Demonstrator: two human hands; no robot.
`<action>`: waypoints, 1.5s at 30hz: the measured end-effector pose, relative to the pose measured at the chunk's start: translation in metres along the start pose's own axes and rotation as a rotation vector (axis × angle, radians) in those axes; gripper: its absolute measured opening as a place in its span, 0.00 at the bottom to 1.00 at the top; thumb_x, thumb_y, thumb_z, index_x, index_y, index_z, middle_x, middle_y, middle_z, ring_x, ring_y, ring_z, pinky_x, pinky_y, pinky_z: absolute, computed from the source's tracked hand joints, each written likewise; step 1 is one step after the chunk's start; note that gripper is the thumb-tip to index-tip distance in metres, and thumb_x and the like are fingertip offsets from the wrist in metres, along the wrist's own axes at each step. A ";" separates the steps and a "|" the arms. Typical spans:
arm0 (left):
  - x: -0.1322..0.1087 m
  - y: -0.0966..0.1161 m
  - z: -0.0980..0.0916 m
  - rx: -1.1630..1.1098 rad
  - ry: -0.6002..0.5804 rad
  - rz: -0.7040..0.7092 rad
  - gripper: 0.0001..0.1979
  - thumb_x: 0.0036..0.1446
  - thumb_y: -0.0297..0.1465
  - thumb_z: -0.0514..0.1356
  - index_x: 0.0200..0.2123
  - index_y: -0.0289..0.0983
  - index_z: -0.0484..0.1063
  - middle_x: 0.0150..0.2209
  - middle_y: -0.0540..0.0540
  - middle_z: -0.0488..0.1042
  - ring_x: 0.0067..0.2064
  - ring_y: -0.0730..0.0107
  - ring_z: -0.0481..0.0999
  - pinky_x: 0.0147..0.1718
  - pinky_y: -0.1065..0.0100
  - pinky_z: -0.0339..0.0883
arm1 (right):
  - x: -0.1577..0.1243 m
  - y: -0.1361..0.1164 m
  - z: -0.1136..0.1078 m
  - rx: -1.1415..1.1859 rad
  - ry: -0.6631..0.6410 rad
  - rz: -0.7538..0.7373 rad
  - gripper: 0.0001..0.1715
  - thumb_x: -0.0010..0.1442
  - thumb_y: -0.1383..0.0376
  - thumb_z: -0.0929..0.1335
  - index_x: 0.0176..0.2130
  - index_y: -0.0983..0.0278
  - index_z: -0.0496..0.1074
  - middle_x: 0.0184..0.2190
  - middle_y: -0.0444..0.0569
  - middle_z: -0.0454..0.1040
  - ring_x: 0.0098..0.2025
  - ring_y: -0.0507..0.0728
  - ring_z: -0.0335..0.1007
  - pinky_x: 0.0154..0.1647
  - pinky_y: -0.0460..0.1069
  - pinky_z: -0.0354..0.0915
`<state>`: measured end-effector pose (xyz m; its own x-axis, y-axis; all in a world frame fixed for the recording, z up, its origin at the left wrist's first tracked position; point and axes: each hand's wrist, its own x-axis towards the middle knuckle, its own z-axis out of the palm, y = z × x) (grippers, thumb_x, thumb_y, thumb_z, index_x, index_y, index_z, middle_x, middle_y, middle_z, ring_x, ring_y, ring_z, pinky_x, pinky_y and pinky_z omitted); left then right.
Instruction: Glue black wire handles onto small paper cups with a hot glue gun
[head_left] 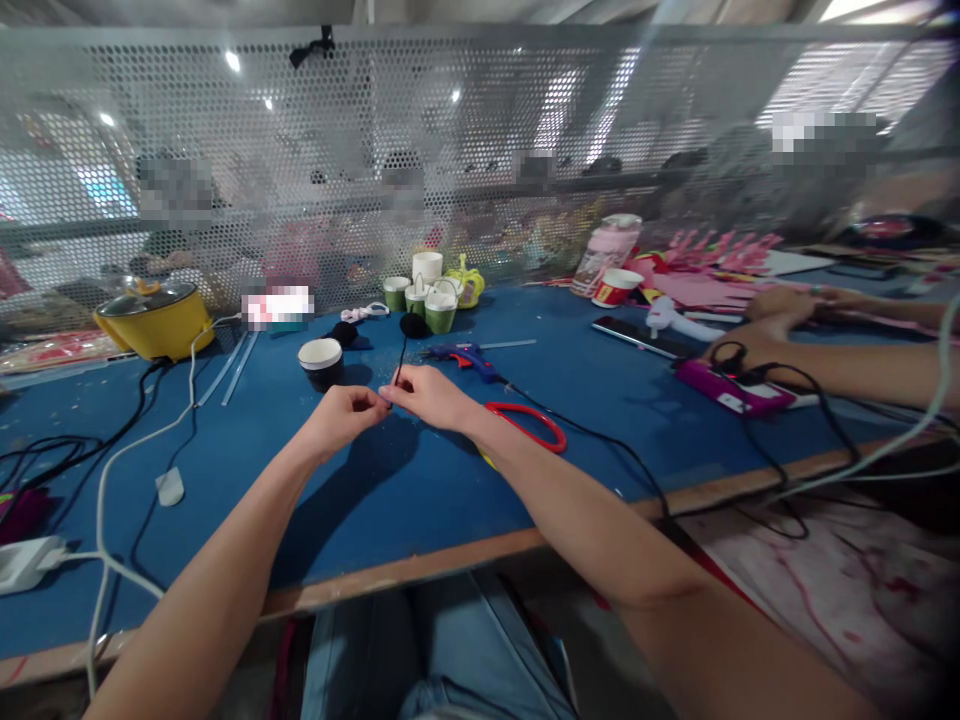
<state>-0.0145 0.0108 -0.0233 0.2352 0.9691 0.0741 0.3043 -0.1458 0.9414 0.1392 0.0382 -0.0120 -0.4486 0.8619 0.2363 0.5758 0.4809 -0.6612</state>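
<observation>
My right hand (pixel 429 396) pinches a thin black stem (pixel 402 360) that stands nearly upright. A round black pad (pixel 413 325) tops the stem. At the stem's lower end my left hand (pixel 345 414) has its thumb and fingers closed together, touching or almost touching my right fingertips; what sits between them is too small to make out. Just beyond my left hand stands a black cup (pixel 325 372) with a white inside. Another black round piece (pixel 345 333) lies behind the cup. A blue glue gun (pixel 466 357) rests beyond my right hand, and red-handled scissors (pixel 534 428) lie under my right forearm.
Several small green cups (pixel 440 316) and a yellow pot (pixel 174 320) stand near the perforated screen (pixel 337 130). Clear glue sticks (pixel 234 370) lie at left. Cables cross both sides. At right, a co-worker's hands (pixel 780 310) are near a phone (pixel 637 337) and a purple power strip (pixel 727 390).
</observation>
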 end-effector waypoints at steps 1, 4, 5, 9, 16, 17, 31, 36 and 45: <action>0.000 0.000 0.000 -0.003 0.004 -0.003 0.09 0.41 0.34 0.60 0.20 0.32 0.69 0.19 0.52 0.65 0.23 0.78 0.59 0.24 0.73 0.51 | 0.000 0.000 0.000 -0.015 0.012 0.000 0.12 0.55 0.62 0.64 0.24 0.67 0.65 0.17 0.41 0.64 0.21 0.47 0.56 0.23 0.43 0.51; 0.000 0.000 0.002 -0.023 0.009 0.001 0.09 0.39 0.34 0.61 0.20 0.32 0.69 0.19 0.52 0.66 0.23 0.78 0.60 0.24 0.73 0.52 | 0.001 -0.001 0.003 -0.053 0.048 0.014 0.13 0.54 0.62 0.65 0.23 0.67 0.64 0.19 0.42 0.65 0.22 0.47 0.57 0.24 0.43 0.51; 0.000 0.000 0.002 -0.033 0.014 0.003 0.10 0.39 0.34 0.61 0.20 0.32 0.68 0.19 0.52 0.66 0.23 0.78 0.60 0.24 0.73 0.52 | 0.002 -0.001 0.004 -0.064 0.058 0.021 0.13 0.53 0.62 0.65 0.22 0.67 0.64 0.19 0.42 0.65 0.22 0.47 0.56 0.24 0.43 0.51; 0.000 -0.002 0.004 -0.056 0.051 -0.004 0.11 0.38 0.35 0.62 0.18 0.32 0.67 0.18 0.53 0.64 0.21 0.79 0.58 0.22 0.73 0.50 | 0.002 0.000 0.006 -0.068 0.075 0.033 0.14 0.53 0.61 0.66 0.21 0.66 0.62 0.19 0.42 0.64 0.22 0.48 0.56 0.24 0.44 0.50; -0.001 -0.001 0.003 -0.074 0.017 -0.042 0.13 0.39 0.37 0.63 0.18 0.33 0.66 0.15 0.56 0.59 0.19 0.82 0.52 0.19 0.74 0.44 | -0.003 0.001 0.003 0.260 -0.091 -0.019 0.12 0.55 0.59 0.63 0.26 0.65 0.62 0.19 0.41 0.65 0.19 0.47 0.57 0.21 0.43 0.53; -0.001 -0.001 0.003 -0.076 0.012 -0.043 0.13 0.39 0.37 0.63 0.18 0.33 0.66 0.16 0.56 0.59 0.19 0.82 0.52 0.19 0.74 0.44 | -0.003 0.001 0.003 0.269 -0.102 -0.023 0.12 0.55 0.59 0.62 0.27 0.65 0.62 0.19 0.40 0.64 0.19 0.47 0.57 0.21 0.43 0.54; 0.001 -0.007 0.006 -0.027 0.057 0.000 0.13 0.39 0.37 0.62 0.18 0.32 0.67 0.16 0.54 0.62 0.20 0.80 0.56 0.20 0.73 0.47 | 0.001 0.000 0.007 -0.010 0.053 0.041 0.12 0.52 0.63 0.67 0.22 0.65 0.62 0.19 0.42 0.64 0.22 0.48 0.58 0.24 0.44 0.52; 0.001 -0.002 0.006 -0.183 0.129 -0.022 0.13 0.38 0.37 0.64 0.21 0.33 0.69 0.18 0.53 0.64 0.19 0.82 0.54 0.19 0.73 0.46 | -0.002 0.001 0.005 0.481 -0.080 0.140 0.17 0.56 0.56 0.62 0.25 0.65 0.62 0.18 0.42 0.64 0.20 0.47 0.60 0.19 0.43 0.56; 0.002 0.002 0.014 -0.411 0.337 0.080 0.12 0.37 0.36 0.65 0.24 0.33 0.70 0.19 0.52 0.67 0.21 0.81 0.60 0.20 0.74 0.51 | 0.000 -0.002 0.007 1.192 -0.222 0.352 0.12 0.53 0.63 0.68 0.25 0.69 0.66 0.20 0.43 0.67 0.20 0.45 0.63 0.19 0.41 0.59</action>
<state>-0.0010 0.0101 -0.0262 -0.0873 0.9781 0.1890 -0.1053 -0.1977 0.9746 0.1332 0.0363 -0.0163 -0.5681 0.8125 -0.1308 -0.2331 -0.3113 -0.9213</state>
